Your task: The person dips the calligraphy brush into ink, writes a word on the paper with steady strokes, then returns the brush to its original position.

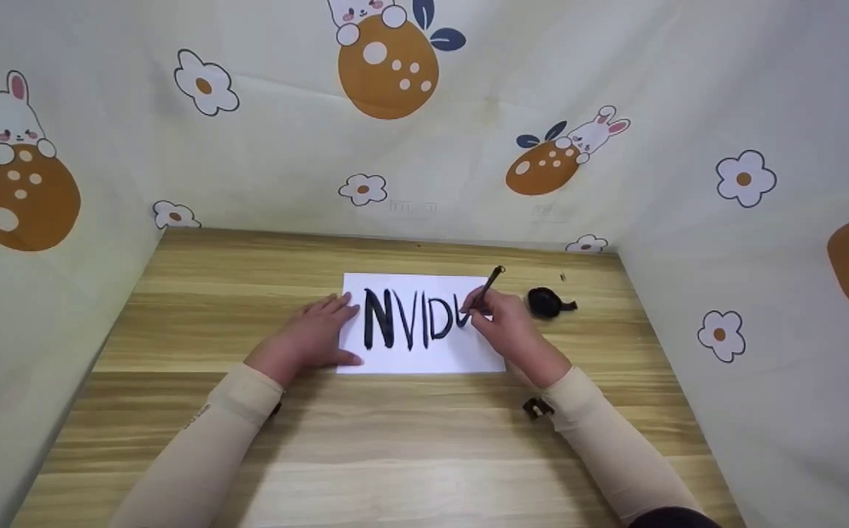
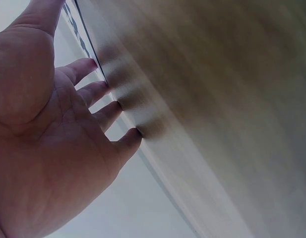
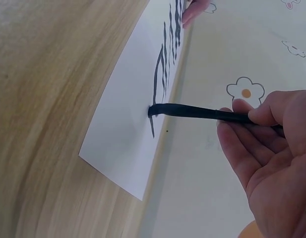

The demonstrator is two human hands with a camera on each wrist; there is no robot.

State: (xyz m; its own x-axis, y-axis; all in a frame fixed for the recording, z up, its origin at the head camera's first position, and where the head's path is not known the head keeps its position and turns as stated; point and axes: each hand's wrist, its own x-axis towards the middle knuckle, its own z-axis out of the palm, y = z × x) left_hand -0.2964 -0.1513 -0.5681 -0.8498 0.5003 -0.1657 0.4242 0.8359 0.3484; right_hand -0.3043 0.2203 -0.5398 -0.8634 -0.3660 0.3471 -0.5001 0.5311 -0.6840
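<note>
A white sheet of paper [image 1: 424, 361] lies on the wooden table, with "NVID" and part of another letter in thick black strokes. My right hand [image 1: 512, 323] pinches a slim black brush [image 1: 494, 280] between thumb and fingers. In the right wrist view, the brush [image 3: 187, 110] meets the paper [image 3: 118, 114] with its dark tip, on a black line. With fingers spread, my left hand [image 1: 314, 334] rests at the sheet's left edge. The left wrist view shows this hand [image 2: 53, 129] from the palm side, its fingertips touching down.
A small round black dish [image 1: 544, 302] with a short handle stands right of the paper. A tiny dark mark [image 1: 562, 276] lies behind it. Patterned cloth walls [image 1: 285, 147] with rabbits and flowers enclose the table [image 1: 395, 455] at the back and both sides.
</note>
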